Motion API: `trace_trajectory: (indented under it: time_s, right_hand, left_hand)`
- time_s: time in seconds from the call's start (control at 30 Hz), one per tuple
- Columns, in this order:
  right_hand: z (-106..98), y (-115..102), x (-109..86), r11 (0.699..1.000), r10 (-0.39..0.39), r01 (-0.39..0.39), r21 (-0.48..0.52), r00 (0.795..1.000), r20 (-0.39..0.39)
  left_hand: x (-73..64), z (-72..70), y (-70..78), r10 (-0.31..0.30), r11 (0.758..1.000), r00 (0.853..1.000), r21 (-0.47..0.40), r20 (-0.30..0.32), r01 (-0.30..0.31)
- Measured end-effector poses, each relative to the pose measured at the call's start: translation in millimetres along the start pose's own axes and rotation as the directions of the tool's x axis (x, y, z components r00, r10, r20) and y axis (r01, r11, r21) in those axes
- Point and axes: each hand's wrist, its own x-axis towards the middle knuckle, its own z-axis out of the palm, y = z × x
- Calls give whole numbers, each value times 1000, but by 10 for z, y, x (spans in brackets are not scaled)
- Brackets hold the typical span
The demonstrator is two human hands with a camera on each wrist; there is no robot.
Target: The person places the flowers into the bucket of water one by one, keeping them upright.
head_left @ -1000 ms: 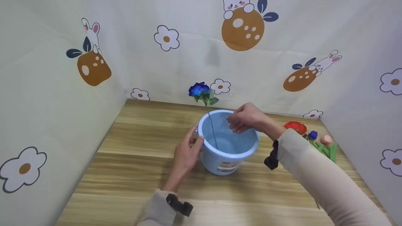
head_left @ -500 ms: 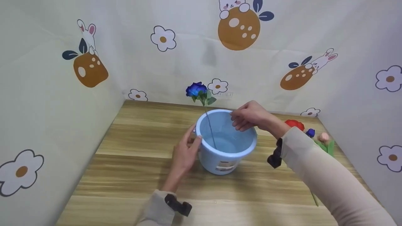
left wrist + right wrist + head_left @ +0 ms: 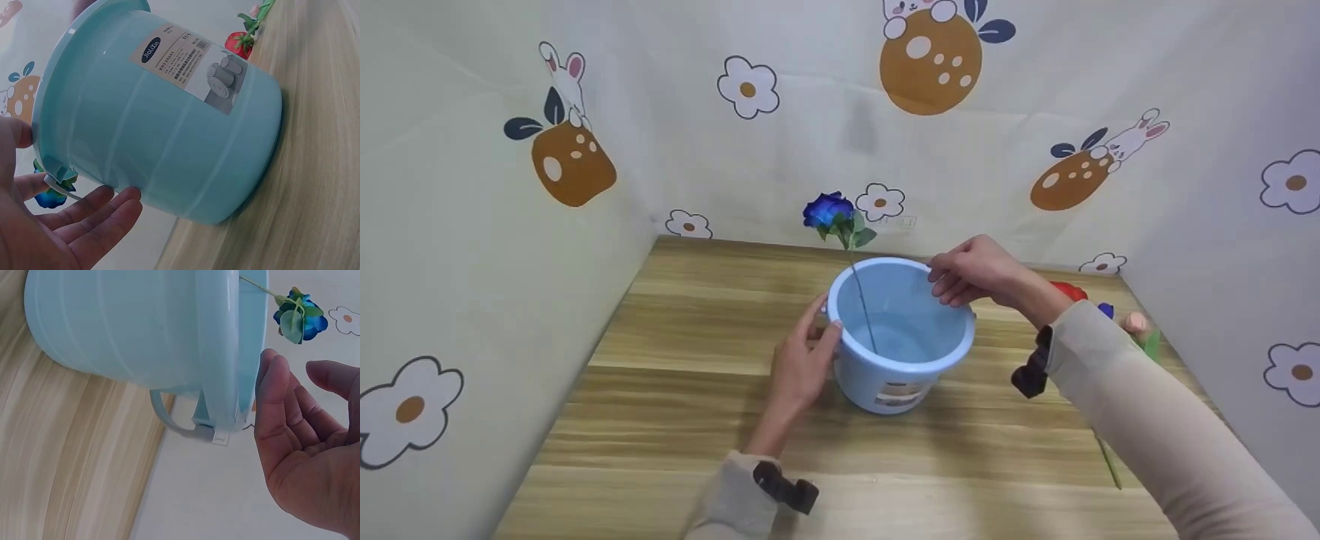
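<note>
A light blue plastic bucket stands upright on the wooden table. One blue rose leans inside it, its thin stem against the left of the rim. My left hand holds the bucket's left side, thumb at the rim and fingers along the outer wall by the handle. Over the right rear rim hovers my right hand, its fingers loosely bent and nothing between them. From the right wrist, the hand appears beside the bucket's rim, with the thumb apart from the fingertips.
On the table's right side lie a red flower, a small blue flower and a pale pink flower, partly hidden by my right sleeve. A green stem points toward me. Patterned cloth walls enclose the table.
My right hand has moved right and slightly up, from above the bucket's opening to its right rear rim. The left hand stays at the bucket, and the blue rose stays inside it.
</note>
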Motion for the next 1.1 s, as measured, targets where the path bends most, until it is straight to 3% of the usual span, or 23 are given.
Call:
trace_trajectory:
  time_s: [0.43,1.1]
  right_hand:
    - [-128,114,-46,1000,-6,6,-16,1000,-4]
    - [-316,318,-123,999,-8,10,49,999,-37]
  left_hand:
    - [-8,5,16,-33,999,999,5,4,33]
    - [-1,6,6,6,1000,1000,-4,2,-6]
